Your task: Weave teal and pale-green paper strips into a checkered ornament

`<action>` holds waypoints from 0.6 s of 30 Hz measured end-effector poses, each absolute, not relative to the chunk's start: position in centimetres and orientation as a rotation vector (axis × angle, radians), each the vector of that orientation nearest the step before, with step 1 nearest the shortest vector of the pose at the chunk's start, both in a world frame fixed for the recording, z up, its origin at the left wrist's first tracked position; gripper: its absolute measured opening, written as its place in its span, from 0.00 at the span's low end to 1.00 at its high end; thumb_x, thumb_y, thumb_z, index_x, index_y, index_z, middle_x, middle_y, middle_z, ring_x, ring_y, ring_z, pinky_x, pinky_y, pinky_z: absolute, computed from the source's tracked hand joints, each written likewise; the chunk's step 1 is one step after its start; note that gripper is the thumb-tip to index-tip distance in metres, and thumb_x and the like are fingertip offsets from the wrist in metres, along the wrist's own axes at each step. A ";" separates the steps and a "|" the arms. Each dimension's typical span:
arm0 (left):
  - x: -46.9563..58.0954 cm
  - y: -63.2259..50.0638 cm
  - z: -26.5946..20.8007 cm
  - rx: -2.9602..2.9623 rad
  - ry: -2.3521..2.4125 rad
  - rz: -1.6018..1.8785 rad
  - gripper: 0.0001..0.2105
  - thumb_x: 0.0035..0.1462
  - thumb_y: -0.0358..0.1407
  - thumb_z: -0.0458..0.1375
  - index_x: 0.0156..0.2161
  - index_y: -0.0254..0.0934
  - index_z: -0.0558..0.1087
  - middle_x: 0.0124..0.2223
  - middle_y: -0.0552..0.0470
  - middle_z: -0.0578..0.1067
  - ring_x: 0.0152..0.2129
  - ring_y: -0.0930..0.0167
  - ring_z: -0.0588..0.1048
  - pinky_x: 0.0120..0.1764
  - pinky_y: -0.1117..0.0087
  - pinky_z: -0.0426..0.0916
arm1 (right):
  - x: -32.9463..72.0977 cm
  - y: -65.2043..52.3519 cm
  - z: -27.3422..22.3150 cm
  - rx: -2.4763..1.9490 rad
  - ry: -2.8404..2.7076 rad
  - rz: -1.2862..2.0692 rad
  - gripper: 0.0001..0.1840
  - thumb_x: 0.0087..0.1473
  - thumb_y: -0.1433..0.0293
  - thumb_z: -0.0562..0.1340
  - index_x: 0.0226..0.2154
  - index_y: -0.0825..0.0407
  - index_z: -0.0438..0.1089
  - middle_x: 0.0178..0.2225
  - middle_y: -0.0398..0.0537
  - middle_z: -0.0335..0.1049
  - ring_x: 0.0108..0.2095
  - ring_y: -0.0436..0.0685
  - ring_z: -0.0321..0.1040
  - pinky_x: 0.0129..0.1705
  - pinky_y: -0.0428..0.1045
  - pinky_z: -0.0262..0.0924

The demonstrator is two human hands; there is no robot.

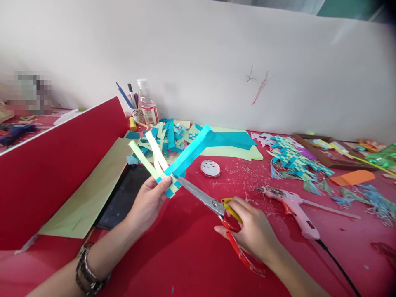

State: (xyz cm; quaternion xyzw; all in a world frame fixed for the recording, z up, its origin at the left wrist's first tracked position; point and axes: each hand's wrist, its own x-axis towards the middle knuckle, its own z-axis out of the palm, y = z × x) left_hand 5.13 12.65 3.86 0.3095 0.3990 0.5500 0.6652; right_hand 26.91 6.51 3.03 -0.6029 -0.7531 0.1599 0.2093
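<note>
My left hand (151, 196) pinches a small woven piece of paper strips (173, 187), checkered in blue and pale yellow-green. From it, long blue strips (193, 150) stick up to the right and pale strips (142, 159) to the upper left. My right hand (250, 225) grips a pair of scissors (204, 197) with red handles, one loop wrapped in yellow. The scissor tips are at the base of the blue strips, just right of my left thumb. Whether the blades touch the paper there is hard to make out.
Paper scraps (173, 134) are heaped behind my hands, beside blue and pale sheets (232, 142). A pink glue gun (293, 206) with a black cord lies right, below woven tasselled pieces (293, 159). A red divider (62, 173) stands left; a bottle (148, 105) is near the wall.
</note>
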 end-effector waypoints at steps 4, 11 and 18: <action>5.3 12.4 3.9 0.679 0.880 1.238 0.13 0.39 0.38 0.66 0.32 0.36 0.73 0.29 0.53 0.77 0.29 0.68 0.75 0.36 0.70 0.70 | 26.8 6.5 3.2 -1.682 -2.084 0.508 0.14 0.43 0.59 0.61 0.30 0.51 0.64 0.30 0.47 0.66 0.29 0.54 0.65 0.29 0.47 0.57; 5.5 12.5 3.9 0.640 0.853 1.200 0.13 0.39 0.38 0.66 0.32 0.35 0.73 0.29 0.53 0.77 0.27 0.68 0.76 0.34 0.69 0.71 | 26.9 6.5 3.5 -1.664 -2.072 0.627 0.16 0.44 0.57 0.61 0.30 0.52 0.64 0.29 0.46 0.65 0.29 0.53 0.63 0.29 0.46 0.55; 5.4 12.4 3.9 0.641 0.792 1.176 0.12 0.38 0.37 0.66 0.32 0.36 0.73 0.28 0.53 0.77 0.28 0.69 0.76 0.34 0.71 0.71 | 27.0 6.5 3.7 -1.651 -2.051 0.710 0.13 0.44 0.59 0.61 0.29 0.51 0.64 0.29 0.45 0.66 0.29 0.53 0.63 0.30 0.46 0.55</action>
